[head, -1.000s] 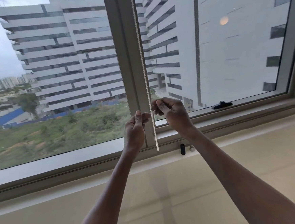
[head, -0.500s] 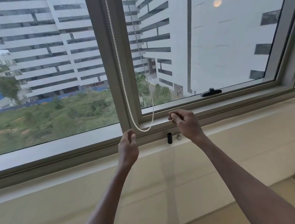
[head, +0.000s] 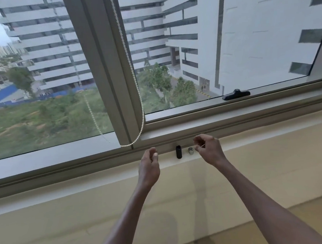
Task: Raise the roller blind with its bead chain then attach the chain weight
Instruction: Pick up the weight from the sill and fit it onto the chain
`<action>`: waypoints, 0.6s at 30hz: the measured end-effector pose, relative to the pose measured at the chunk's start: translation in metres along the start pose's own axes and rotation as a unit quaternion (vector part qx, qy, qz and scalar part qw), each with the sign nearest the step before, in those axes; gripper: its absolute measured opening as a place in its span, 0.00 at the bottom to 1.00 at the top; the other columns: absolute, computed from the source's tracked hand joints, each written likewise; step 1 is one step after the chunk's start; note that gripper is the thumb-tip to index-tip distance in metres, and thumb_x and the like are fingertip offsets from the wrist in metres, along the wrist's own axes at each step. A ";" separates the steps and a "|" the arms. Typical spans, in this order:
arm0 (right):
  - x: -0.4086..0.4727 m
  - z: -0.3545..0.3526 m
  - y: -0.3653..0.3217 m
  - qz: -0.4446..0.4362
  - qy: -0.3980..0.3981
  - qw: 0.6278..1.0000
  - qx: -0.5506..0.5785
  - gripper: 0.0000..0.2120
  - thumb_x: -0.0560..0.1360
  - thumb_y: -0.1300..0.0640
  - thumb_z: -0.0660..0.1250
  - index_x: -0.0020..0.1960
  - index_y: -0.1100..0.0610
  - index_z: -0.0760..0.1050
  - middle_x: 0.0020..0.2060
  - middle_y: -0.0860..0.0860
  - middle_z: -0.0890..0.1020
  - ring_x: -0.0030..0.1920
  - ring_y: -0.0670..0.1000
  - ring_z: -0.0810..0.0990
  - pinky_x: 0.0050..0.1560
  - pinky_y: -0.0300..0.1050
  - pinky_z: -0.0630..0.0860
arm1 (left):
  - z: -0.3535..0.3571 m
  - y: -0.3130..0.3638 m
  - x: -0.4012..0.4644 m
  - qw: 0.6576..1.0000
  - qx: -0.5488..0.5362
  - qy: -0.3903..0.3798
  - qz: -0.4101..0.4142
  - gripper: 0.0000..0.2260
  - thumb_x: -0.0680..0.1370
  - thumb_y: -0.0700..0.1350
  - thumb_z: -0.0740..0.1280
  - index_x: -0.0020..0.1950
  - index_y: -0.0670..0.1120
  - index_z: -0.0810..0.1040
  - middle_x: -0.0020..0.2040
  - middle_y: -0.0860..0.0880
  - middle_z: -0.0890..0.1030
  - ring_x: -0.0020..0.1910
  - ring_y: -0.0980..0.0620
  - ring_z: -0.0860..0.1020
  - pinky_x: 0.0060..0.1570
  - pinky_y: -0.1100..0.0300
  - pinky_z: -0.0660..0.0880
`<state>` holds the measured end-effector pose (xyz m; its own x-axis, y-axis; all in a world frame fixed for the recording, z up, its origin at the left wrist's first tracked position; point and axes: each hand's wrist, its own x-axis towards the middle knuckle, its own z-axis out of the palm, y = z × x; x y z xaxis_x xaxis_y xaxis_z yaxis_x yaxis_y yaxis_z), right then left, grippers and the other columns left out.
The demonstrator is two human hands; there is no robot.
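The bead chain [head: 134, 81] hangs free above the sill [head: 254, 139]. Both hands [head: 149, 167] [head: 209, 149], loosely curled, hold nothing; black weight [head: 178, 151] stands between them. A careless reach could topple it.

Both forearms bare (no sleeves showing); hands ungloved.

open sill gap between black weight [head: 178, 151], silver cap [head: 191, 150]

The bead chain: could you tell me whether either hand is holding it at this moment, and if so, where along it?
Neither hand holds it. The bead chain hangs free in a loop; left hand holds nothing, and right hand pinches something thin and pale that I cannot identify.
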<state>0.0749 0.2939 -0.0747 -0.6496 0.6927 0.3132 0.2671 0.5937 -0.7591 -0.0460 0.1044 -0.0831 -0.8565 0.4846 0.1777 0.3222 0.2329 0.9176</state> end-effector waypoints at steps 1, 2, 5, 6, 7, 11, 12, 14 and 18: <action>0.004 0.003 0.009 0.000 -0.009 1.000 -0.010 0.12 0.72 0.69 0.71 0.54 0.61 0.81 0.47 0.54 0.84 0.46 0.51 0.81 0.52 0.41 0.78 | 0.006 0.000 0.002 1.000 -0.001 0.000 -0.003 0.11 0.82 0.39 0.60 0.63 0.41 0.77 0.58 0.48 0.81 0.58 0.51 0.78 0.58 0.61 0.70; 0.009 0.005 0.017 0.002 -0.019 1.000 -0.016 0.13 0.72 0.69 0.70 0.55 0.62 0.80 0.49 0.55 0.84 0.47 0.51 0.81 0.52 0.40 0.77 | 0.012 0.000 0.005 1.000 -0.001 0.000 -0.008 0.11 0.82 0.39 0.60 0.64 0.41 0.76 0.59 0.48 0.81 0.58 0.51 0.78 0.60 0.60 0.71; 0.020 0.014 0.038 0.003 -0.056 0.998 -0.038 0.15 0.72 0.69 0.70 0.58 0.63 0.79 0.53 0.57 0.82 0.51 0.54 0.80 0.54 0.43 0.76 | 0.027 -0.001 0.011 1.000 0.000 0.005 -0.022 0.12 0.82 0.39 0.60 0.64 0.41 0.76 0.60 0.47 0.81 0.60 0.50 0.78 0.64 0.55 0.72; 0.024 0.017 0.044 0.002 -0.069 0.997 -0.046 0.16 0.72 0.69 0.70 0.59 0.63 0.78 0.54 0.57 0.81 0.52 0.55 0.80 0.54 0.43 0.75 | 0.031 -0.002 0.013 1.000 0.000 0.009 -0.026 0.12 0.82 0.39 0.60 0.64 0.41 0.76 0.59 0.47 0.81 0.59 0.50 0.78 0.64 0.55 0.72; 0.027 0.020 0.050 0.000 -0.081 0.995 -0.055 0.17 0.72 0.68 0.70 0.60 0.63 0.77 0.55 0.57 0.81 0.54 0.56 0.80 0.55 0.43 0.75 | 0.034 -0.002 0.014 0.999 0.000 0.014 -0.030 0.11 0.82 0.39 0.61 0.63 0.41 0.77 0.58 0.47 0.81 0.59 0.50 0.78 0.63 0.56 0.72; 0.040 0.029 0.067 -0.015 -0.111 0.990 -0.082 0.19 0.72 0.68 0.70 0.63 0.63 0.76 0.58 0.58 0.79 0.56 0.58 0.79 0.56 0.46 0.75 | 0.042 -0.003 0.018 0.999 -0.002 0.030 -0.046 0.11 0.82 0.39 0.62 0.63 0.41 0.77 0.56 0.49 0.81 0.58 0.51 0.78 0.59 0.61 0.71; 0.043 0.031 0.069 -0.019 -0.118 0.989 -0.086 0.19 0.72 0.68 0.70 0.63 0.63 0.75 0.58 0.58 0.79 0.55 0.58 0.79 0.55 0.47 0.75 | 0.043 -0.003 0.018 0.998 -0.006 0.034 -0.049 0.12 0.81 0.39 0.62 0.64 0.40 0.76 0.57 0.48 0.81 0.57 0.52 0.78 0.58 0.64 0.71; 0.047 0.036 0.074 -0.028 -0.134 0.986 -0.096 0.18 0.72 0.67 0.71 0.60 0.64 0.76 0.56 0.59 0.79 0.55 0.60 0.79 0.54 0.48 0.75 | 0.045 -0.004 0.019 0.997 -0.019 0.043 -0.059 0.13 0.81 0.38 0.63 0.65 0.39 0.75 0.58 0.47 0.81 0.57 0.53 0.78 0.57 0.67 0.71; 0.049 0.047 0.079 -0.050 -0.153 0.980 -0.120 0.14 0.71 0.66 0.70 0.56 0.64 0.76 0.53 0.60 0.79 0.54 0.62 0.77 0.51 0.49 0.73 | 0.046 -0.006 0.017 0.995 -0.045 0.053 -0.078 0.14 0.81 0.39 0.65 0.67 0.39 0.73 0.60 0.46 0.80 0.58 0.52 0.78 0.61 0.62 0.72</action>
<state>0.0307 0.3556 -0.1461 -0.8544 0.4926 0.1655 0.3272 0.7574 -0.5651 -0.0438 0.1500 -0.1015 -0.9324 0.3561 0.0626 0.1486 0.2198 0.9642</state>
